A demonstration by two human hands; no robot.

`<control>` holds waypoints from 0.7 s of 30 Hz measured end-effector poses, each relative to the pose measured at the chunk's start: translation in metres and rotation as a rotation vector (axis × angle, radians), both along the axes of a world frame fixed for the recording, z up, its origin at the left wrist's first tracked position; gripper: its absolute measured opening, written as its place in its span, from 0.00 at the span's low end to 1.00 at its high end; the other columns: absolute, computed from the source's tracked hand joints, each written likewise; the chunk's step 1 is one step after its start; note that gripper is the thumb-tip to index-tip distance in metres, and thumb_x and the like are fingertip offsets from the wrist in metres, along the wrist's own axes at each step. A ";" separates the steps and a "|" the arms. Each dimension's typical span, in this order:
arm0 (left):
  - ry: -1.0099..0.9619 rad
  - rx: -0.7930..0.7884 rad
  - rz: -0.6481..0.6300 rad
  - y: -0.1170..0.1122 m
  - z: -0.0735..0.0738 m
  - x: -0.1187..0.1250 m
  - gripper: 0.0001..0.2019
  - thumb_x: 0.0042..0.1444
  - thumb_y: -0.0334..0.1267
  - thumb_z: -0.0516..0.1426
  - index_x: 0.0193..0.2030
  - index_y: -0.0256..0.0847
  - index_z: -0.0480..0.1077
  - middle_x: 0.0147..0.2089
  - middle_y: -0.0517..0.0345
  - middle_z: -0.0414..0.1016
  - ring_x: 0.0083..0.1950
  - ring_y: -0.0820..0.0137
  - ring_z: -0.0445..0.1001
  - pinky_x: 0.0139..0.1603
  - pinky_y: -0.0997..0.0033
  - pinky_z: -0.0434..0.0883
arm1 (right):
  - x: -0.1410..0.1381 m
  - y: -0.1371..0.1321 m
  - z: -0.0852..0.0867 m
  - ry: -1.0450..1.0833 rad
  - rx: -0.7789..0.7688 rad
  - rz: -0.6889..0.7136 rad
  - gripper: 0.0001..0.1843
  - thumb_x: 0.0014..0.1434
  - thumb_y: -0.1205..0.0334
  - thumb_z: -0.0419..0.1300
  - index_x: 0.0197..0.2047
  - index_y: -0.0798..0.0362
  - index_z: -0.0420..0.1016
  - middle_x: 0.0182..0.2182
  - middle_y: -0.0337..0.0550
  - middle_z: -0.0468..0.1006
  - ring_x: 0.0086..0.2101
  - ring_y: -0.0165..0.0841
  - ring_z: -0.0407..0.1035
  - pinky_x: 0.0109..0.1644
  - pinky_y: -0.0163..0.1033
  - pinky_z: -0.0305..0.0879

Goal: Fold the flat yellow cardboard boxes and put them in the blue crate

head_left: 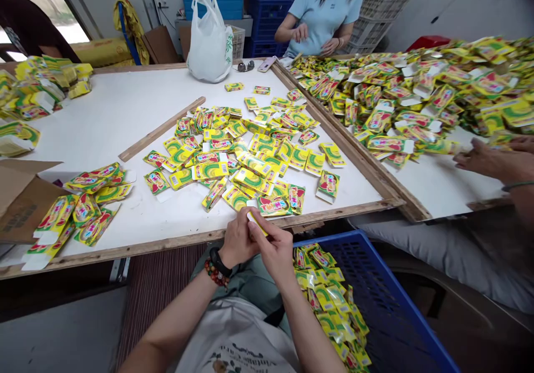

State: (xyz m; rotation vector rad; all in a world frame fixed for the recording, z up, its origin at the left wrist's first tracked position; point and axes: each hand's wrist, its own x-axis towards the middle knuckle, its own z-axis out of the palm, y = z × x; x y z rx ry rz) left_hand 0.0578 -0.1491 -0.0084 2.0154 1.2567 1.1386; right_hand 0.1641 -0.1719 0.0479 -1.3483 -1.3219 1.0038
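Just over the table's front edge, my left hand (238, 238) and my right hand (273, 245) meet around one small yellow carton (257, 223). The fingers of both hands are closed on it, and they cover most of it. A white flap shows at its upper end. Right beyond my hands lies a spread of similar yellow-green cartons (252, 164) with red printing, some flat, some with white flaps showing. Below my right forearm, a blue plastic crate (377, 270) holds many yellow packs (334, 301).
A wooden strip (162, 128) lies on the white table (104, 117). Wooden rails (346, 139) divide off a large carton heap (442, 95) at right. A cardboard box (25, 200) stands left. A white plastic bag (209, 39) stands behind. A co-worker's hands (488, 159) are at right; another person (325, 14) faces me.
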 end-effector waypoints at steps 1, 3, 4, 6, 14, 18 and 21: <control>0.025 -0.019 0.011 0.000 -0.001 0.000 0.25 0.55 0.49 0.53 0.55 0.39 0.54 0.48 0.45 0.69 0.47 0.57 0.74 0.44 0.58 0.72 | 0.000 0.001 0.000 -0.044 0.006 -0.037 0.19 0.59 0.53 0.58 0.51 0.51 0.77 0.47 0.45 0.78 0.43 0.40 0.75 0.48 0.43 0.72; 0.041 -0.034 0.045 0.000 -0.005 0.001 0.27 0.54 0.50 0.53 0.56 0.37 0.52 0.47 0.43 0.69 0.45 0.55 0.74 0.42 0.56 0.72 | 0.000 0.005 0.001 -0.112 0.027 -0.041 0.19 0.61 0.54 0.56 0.51 0.52 0.77 0.44 0.44 0.80 0.39 0.38 0.76 0.43 0.41 0.73; 0.041 -0.039 0.056 0.000 -0.007 0.001 0.29 0.53 0.51 0.53 0.56 0.36 0.52 0.47 0.42 0.69 0.45 0.54 0.74 0.41 0.55 0.71 | 0.000 0.007 0.002 -0.141 0.052 -0.015 0.19 0.62 0.54 0.55 0.51 0.52 0.77 0.43 0.44 0.80 0.38 0.37 0.76 0.42 0.40 0.73; 0.022 -0.062 0.074 -0.001 -0.009 0.000 0.29 0.52 0.51 0.53 0.55 0.35 0.52 0.46 0.42 0.69 0.43 0.55 0.73 0.40 0.56 0.71 | 0.002 0.009 0.001 -0.209 0.130 0.070 0.18 0.63 0.57 0.54 0.52 0.52 0.77 0.44 0.46 0.80 0.36 0.35 0.77 0.41 0.37 0.72; -0.109 -0.108 0.042 0.001 -0.002 -0.004 0.22 0.52 0.47 0.54 0.50 0.39 0.57 0.45 0.48 0.70 0.39 0.62 0.72 0.36 0.63 0.70 | 0.006 0.005 -0.004 -0.391 0.210 0.229 0.25 0.63 0.58 0.54 0.63 0.53 0.65 0.44 0.48 0.80 0.37 0.34 0.75 0.41 0.35 0.70; -0.094 -0.097 0.017 0.000 -0.005 -0.004 0.26 0.48 0.46 0.57 0.51 0.40 0.56 0.39 0.54 0.71 0.36 0.64 0.73 0.33 0.67 0.68 | 0.012 0.006 0.002 -0.204 0.027 0.213 0.26 0.62 0.53 0.55 0.61 0.54 0.68 0.41 0.46 0.81 0.38 0.37 0.75 0.42 0.38 0.71; -0.095 -0.092 0.018 0.000 -0.009 -0.004 0.28 0.44 0.45 0.59 0.51 0.40 0.55 0.38 0.55 0.72 0.35 0.64 0.72 0.34 0.67 0.68 | 0.014 0.008 0.006 -0.104 -0.014 0.225 0.23 0.63 0.53 0.54 0.58 0.53 0.70 0.47 0.45 0.78 0.43 0.39 0.75 0.49 0.43 0.70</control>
